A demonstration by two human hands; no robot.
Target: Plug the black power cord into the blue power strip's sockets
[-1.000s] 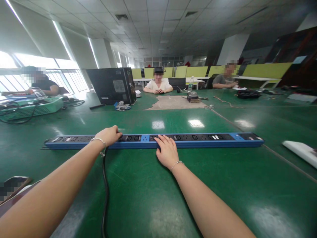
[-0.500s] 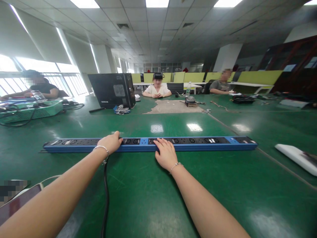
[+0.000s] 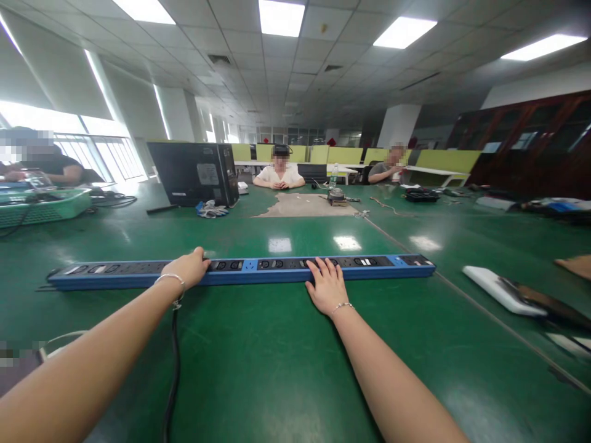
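Observation:
A long blue power strip point(image 3: 258, 278) with black socket panels lies crosswise on the green table point(image 3: 258, 369). My left hand point(image 3: 187, 269) is closed over its left half, thumb near the top edge; the other fingers are mostly hidden. Right of the middle, my right hand point(image 3: 327, 286) rests on the sockets with its fingers spread flat. A black cable point(image 3: 173, 369) runs from beneath my left wrist toward the near edge.
Beyond the strip stand a black computer case point(image 3: 184, 175), gloves point(image 3: 211, 209) and a cardboard sheet point(image 3: 300, 206). A green basket point(image 3: 60, 209) sits far left. A white object point(image 3: 498, 289) lies at right. Several people sit around the table.
My right hand has slid rightward along the power strip. My left hand keeps its place on it. The whole view has turned to the right, bringing more of the right side into sight.

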